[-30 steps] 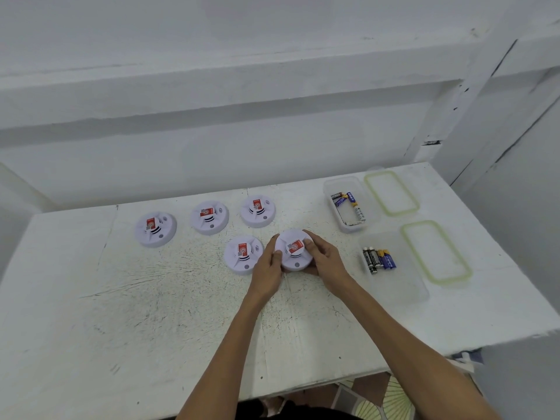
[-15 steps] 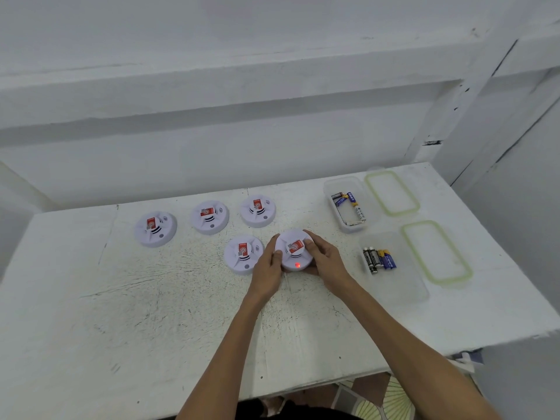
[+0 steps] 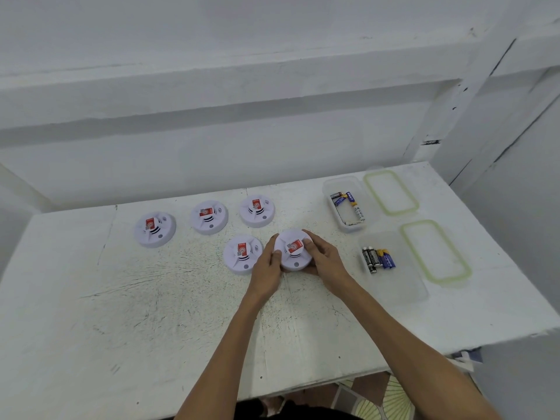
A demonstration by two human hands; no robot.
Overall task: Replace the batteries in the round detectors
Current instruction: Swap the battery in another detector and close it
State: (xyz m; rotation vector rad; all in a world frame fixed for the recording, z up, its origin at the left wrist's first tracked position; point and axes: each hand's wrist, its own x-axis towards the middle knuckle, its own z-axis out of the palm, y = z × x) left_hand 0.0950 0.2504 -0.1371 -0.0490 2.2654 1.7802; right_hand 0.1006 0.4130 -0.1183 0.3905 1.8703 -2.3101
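Note:
Several round white detectors with red labels lie on the white table. I hold one detector at the table's middle between both hands. My left hand grips its left rim and my right hand grips its right rim, thumb on top. Another detector lies just left of it. A row of three more detectors lies behind. Batteries lie in the near clear box; more batteries lie in the far box.
Two clear plastic boxes stand at the right, each with a green-rimmed lid beside it. A white wall runs behind the table. The table's front edge is near me, its right edge close to the lids.
A red light showed on the held detector's front half a second ago and is off now. The hands and the detector have barely moved.

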